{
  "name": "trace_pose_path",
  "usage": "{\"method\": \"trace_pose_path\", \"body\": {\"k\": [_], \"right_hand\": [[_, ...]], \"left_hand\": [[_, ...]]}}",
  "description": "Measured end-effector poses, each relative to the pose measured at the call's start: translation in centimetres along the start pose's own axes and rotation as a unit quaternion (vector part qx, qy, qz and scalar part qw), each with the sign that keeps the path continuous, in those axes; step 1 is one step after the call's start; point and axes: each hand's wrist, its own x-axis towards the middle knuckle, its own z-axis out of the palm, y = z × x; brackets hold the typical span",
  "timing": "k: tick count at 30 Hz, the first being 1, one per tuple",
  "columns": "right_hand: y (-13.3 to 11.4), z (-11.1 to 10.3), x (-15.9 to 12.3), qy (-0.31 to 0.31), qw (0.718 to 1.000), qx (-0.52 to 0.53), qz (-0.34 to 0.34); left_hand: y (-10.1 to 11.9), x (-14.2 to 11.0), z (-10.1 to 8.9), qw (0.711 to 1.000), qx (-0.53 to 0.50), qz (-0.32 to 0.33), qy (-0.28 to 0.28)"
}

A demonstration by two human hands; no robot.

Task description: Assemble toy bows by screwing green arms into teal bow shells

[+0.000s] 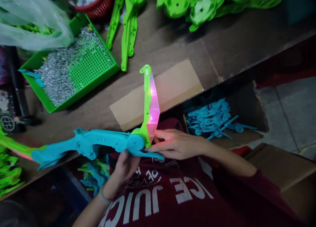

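The blue-and-green assembly (106, 139) was located at the front edge of the tabletop (177, 52), its green arm (146, 98) extended over a cardboard strip (182, 85). A translucent panel (154, 105) on that arm glowed pink. My left hand (127, 167) gripped the blue section near the round joint, thumb against its near side. My right hand (176, 144) had its fingers bent at the panel's lower end; I cannot tell whether they pinched it. Beyond, a green basket (90, 95) contained small metallic pieces (60, 75). Loose green parts (128, 29) lay beside it; blue parts (209, 116) were piled below the tabletop, to the right.
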Motion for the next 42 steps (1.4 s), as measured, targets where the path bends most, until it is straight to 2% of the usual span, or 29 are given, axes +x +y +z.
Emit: {"method": "trace_pose_path", "body": {"k": [2,3,5,8,10,11,13,14,15,17,18,19,21,23,26,30,33,37,39,42], "right_hand": [[0.2,0.0,0.2,0.000,0.999,0.037,-0.013],[0.2,0.0,0.4,-0.004,1.000,0.023,-0.001],[0.1,0.3,0.6,-0.015,0.996,-0.074,0.041],[-0.5,1.1,0.7,0.005,0.971,-0.230,0.071],[-0.7,1.3,0.4,0.030,0.967,-0.245,0.070],[-0.7,1.3,0.1,0.051,0.973,-0.216,0.058],[-0.6,0.9,-0.6,0.129,0.986,-0.105,0.025],[-0.4,0.6,-1.0,0.195,0.980,-0.046,0.020],[-0.3,0.3,-1.3,0.273,0.962,-0.002,0.034],[-0.1,-0.4,-1.6,0.420,0.901,0.020,0.106],[-0.1,-0.6,-1.5,0.465,0.873,0.009,0.145],[-0.1,-0.8,-1.2,0.485,0.857,0.000,0.176],[-0.5,-1.1,-0.2,0.472,0.853,0.032,0.221],[-0.9,-1.3,1.2,0.439,0.853,0.139,0.247],[-1.3,-2.0,3.4,0.391,0.824,0.330,0.244],[-0.7,-2.7,5.2,0.302,0.789,0.482,0.233],[-0.1,-2.5,5.1,0.268,0.773,0.528,0.226],[-0.4,-1.2,3.1,0.223,0.793,0.529,0.202],[-0.9,-0.4,2.2,0.235,0.795,0.519,0.206],[-1.2,0.2,1.7,0.287,0.792,0.497,0.208]], "left_hand": [[0.2,0.2,0.2,1.000,-0.002,0.000,0.000],[0.3,0.4,0.3,1.000,-0.010,-0.001,0.006],[0.5,0.7,0.4,0.999,-0.031,-0.002,0.025],[0.5,1.0,0.5,0.997,-0.053,0.003,0.049],[0.5,1.0,0.5,0.997,-0.060,0.012,0.054],[0.5,1.0,0.6,0.996,-0.065,0.016,0.059],[0.5,0.9,0.8,0.993,-0.087,0.019,0.080],[0.6,0.8,0.9,0.991,-0.099,0.016,0.092],[0.7,0.7,1.1,0.989,-0.108,0.009,0.100],[1.0,0.3,1.4,0.989,-0.110,-0.010,0.102],[1.2,0.1,1.6,0.989,-0.106,-0.017,0.098],[1.3,-0.1,1.7,0.990,-0.103,-0.023,0.092],[1.5,-0.5,1.7,0.991,-0.099,-0.027,0.081],[1.5,-1.0,1.6,0.992,-0.098,-0.030,0.070],[1.2,-1.7,1.4,0.994,-0.094,-0.049,0.039],[1.1,-2.2,1.3,0.993,-0.106,-0.037,0.033],[1.5,-2.1,1.4,0.991,-0.120,-0.001,0.057],[1.9,-2.2,1.3,0.987,-0.143,0.025,0.074],[1.9,-2.2,1.2,0.983,-0.160,0.019,0.086],[1.7,-2.0,1.3,0.978,-0.182,0.005,0.099]]}}
